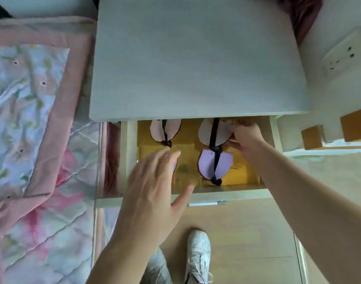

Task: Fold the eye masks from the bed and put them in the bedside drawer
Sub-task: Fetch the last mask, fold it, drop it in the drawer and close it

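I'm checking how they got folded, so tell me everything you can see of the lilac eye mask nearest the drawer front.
The lilac eye mask lies flat on the drawer's yellow floor, folded to a half-oval with dark edging. Its black strap runs down the middle and bunches at the front tip. It looks like soft fabric. Neither hand touches it.

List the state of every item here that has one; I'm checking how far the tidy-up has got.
Drawer: pulled open.
Back-left eye mask: folded, lying in drawer.
Back-right eye mask: folded, in drawer, right hand touching its edge.
Front eye mask: folded, lying free.
Fourth mask: mostly hidden under left hand, fold unclear.
Left hand: open, fingers spread.
Nightstand top: bare.
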